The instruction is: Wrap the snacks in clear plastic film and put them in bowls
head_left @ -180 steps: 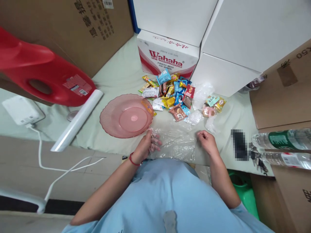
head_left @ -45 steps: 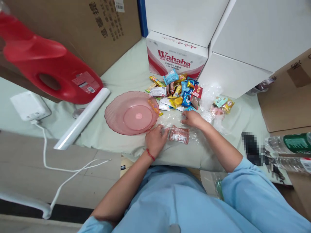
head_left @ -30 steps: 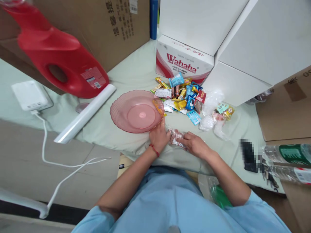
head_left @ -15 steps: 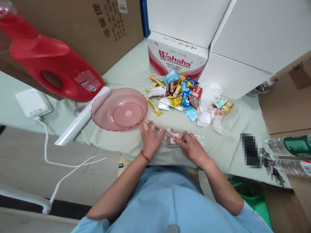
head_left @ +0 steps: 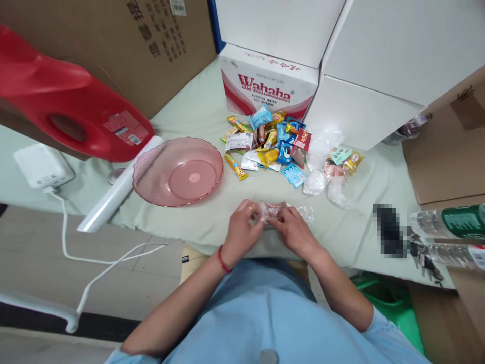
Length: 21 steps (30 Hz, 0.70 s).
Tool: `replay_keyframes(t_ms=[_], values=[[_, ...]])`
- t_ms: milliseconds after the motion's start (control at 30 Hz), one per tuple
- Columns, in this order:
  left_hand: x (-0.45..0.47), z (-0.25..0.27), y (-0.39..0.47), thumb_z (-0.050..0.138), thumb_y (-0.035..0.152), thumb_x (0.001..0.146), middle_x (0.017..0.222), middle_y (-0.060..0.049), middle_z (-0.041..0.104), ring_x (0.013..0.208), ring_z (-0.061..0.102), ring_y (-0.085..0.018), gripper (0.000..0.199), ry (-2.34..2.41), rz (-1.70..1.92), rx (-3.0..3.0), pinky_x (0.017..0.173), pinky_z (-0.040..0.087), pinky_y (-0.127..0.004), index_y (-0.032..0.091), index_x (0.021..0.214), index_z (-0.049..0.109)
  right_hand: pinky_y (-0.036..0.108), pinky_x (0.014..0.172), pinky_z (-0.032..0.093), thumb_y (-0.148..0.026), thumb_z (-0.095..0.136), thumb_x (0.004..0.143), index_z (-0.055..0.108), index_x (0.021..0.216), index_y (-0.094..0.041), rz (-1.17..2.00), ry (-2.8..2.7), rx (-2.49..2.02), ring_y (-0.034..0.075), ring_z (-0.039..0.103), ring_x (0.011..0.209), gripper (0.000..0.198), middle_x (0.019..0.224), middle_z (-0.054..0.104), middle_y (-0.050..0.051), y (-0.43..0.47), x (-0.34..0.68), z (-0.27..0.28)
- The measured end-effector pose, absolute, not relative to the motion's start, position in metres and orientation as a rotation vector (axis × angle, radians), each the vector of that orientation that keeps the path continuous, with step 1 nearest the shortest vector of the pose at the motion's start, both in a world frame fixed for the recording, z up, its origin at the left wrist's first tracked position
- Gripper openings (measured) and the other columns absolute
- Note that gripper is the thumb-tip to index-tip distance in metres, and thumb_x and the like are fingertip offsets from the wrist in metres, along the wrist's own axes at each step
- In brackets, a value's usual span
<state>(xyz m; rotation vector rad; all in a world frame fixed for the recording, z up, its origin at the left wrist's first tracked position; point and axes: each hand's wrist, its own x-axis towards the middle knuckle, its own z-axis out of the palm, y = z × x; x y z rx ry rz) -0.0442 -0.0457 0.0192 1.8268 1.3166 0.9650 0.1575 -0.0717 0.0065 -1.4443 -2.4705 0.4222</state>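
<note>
In front of my body lies a small reddish-brown bundle [head_left: 274, 208], wrapped in clear plastic film [head_left: 306, 214]. My left hand [head_left: 243, 228], with a red cord at the wrist, pinches the film's left end. Pressing on the bundle from the right are the curled fingers of my right hand [head_left: 296, 231]; they partly hide it. Loose film sticks out past the right hand. Beyond the hands is a heap of packaged snacks [head_left: 270, 155] in yellow, blue, white and red wrappers. A scalloped pink plastic plate [head_left: 194, 178] sits to the left.
Film-wrapped snack bundles [head_left: 337, 172] lie right of the heap. A white roll [head_left: 119, 187], a large red jug [head_left: 83, 111] and a white power bank [head_left: 43, 166] are at left. Plastic bottles [head_left: 454, 225] and keys [head_left: 427, 263] lie at right. A Wahaha carton [head_left: 267, 86] stands behind.
My left hand has moved right and closed its fingers on the film's left end, drawing it up beside the bundle. The right hand stays at the bundle. The view has shifted slightly.
</note>
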Motion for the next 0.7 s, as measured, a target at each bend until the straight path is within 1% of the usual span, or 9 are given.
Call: replay_keyframes(t_ms=[67, 133, 167, 233, 333, 433, 500, 600, 700], values=[[-0.026, 0.02, -0.047, 0.058, 0.015, 0.088, 0.107, -0.006, 0.071, 0.102, 0.066, -0.02, 0.016, 1.178, 0.929, 1.972, 0.097, 0.053, -0.038, 0.022, 0.099, 0.067, 0.042, 0.093, 0.05, -0.015, 0.051, 0.102, 0.072, 0.127, -0.025, 0.476, -2.417, -1.371, 0.028, 0.051, 0.109, 0.034, 0.109, 0.061, 0.012, -0.075, 0.161, 0.009], [-0.015, 0.015, -0.049, 0.057, 0.017, 0.091, 0.126, -0.008, 0.071, 0.119, 0.063, -0.024, 0.027, 1.152, 0.825, 2.148, 0.111, 0.045, -0.047, 0.023, 0.115, 0.069, 0.046, 0.103, 0.049, -0.016, 0.052, 0.101, 0.071, 0.127, -0.023, 0.585, -2.361, -1.246, 0.029, 0.053, 0.121, 0.033, 0.123, 0.062, 0.014, -0.08, 0.172, 0.013], [-0.013, 0.011, -0.05, 0.056, 0.018, 0.093, 0.132, -0.008, 0.07, 0.124, 0.061, -0.026, 0.032, 1.174, 0.771, 2.233, 0.112, 0.043, -0.049, 0.023, 0.122, 0.068, 0.046, 0.105, 0.049, -0.017, 0.052, 0.101, 0.07, 0.127, -0.023, 0.662, -2.322, -1.194, 0.028, 0.055, 0.122, 0.032, 0.127, 0.064, 0.013, -0.083, 0.179, 0.015], [-0.012, 0.002, -0.053, 0.055, 0.019, 0.095, 0.141, -0.009, 0.067, 0.128, 0.059, -0.027, 0.038, 1.222, 0.682, 2.377, 0.106, 0.044, -0.049, 0.022, 0.131, 0.066, 0.042, 0.099, 0.053, -0.022, 0.051, 0.104, 0.069, 0.127, -0.026, 0.757, -2.167, -1.247, 0.024, 0.063, 0.113, 0.029, 0.12, 0.069, 0.009, -0.089, 0.194, 0.016], [-0.015, -0.009, -0.06, 0.054, 0.016, 0.095, 0.147, -0.01, 0.063, 0.129, 0.058, -0.028, 0.041, 1.231, 0.613, 2.54, 0.097, 0.044, -0.046, 0.019, 0.134, 0.065, 0.042, 0.091, 0.055, -0.036, 0.052, 0.104, 0.069, 0.125, -0.024, 0.485, -1.832, -1.66, 0.025, 0.064, 0.1, 0.029, 0.106, 0.068, 0.01, -0.094, 0.209, 0.008], [-0.018, -0.016, -0.064, 0.055, 0.015, 0.094, 0.151, -0.01, 0.06, 0.129, 0.057, -0.027, 0.042, 1.233, 0.604, 2.612, 0.097, 0.043, -0.045, 0.017, 0.135, 0.066, 0.055, 0.102, 0.047, -0.048, 0.062, 0.096, 0.069, 0.125, -0.018, 0.14, -1.75, -1.921, 0.034, 0.054, 0.117, 0.043, 0.124, 0.06, 0.018, -0.09, 0.211, -0.005], [-0.019, -0.018, -0.064, 0.055, 0.015, 0.094, 0.15, -0.01, 0.061, 0.129, 0.058, -0.027, 0.042, 1.24, 0.623, 2.608, 0.097, 0.042, -0.045, 0.017, 0.135, 0.066, 0.055, 0.104, 0.045, -0.046, 0.063, 0.095, 0.071, 0.115, -0.017, 0.164, -1.819, -1.939, 0.035, 0.053, 0.119, 0.036, 0.129, 0.058, 0.019, -0.085, 0.208, -0.007], [-0.021, -0.021, -0.063, 0.056, 0.016, 0.094, 0.149, -0.009, 0.062, 0.128, 0.059, -0.027, 0.042, 1.245, 0.666, 2.578, 0.096, 0.044, -0.045, 0.019, 0.135, 0.066, 0.039, 0.087, 0.052, -0.037, 0.056, 0.099, 0.068, 0.095, -0.02, 0.386, -1.804, -1.856, 0.025, 0.061, 0.093, 0.021, 0.105, 0.066, 0.011, -0.078, 0.197, 0.007], [-0.021, -0.023, -0.062, 0.053, 0.014, 0.096, 0.149, -0.009, 0.062, 0.128, 0.06, -0.027, 0.043, 1.212, 0.72, 2.58, 0.094, 0.046, -0.046, 0.018, 0.137, 0.064, 0.03, 0.072, 0.049, -0.034, 0.058, 0.099, 0.065, 0.09, -0.022, 0.529, -1.766, -1.71, 0.018, 0.059, 0.073, 0.016, 0.084, 0.064, 0.003, -0.065, 0.177, 0.029]])
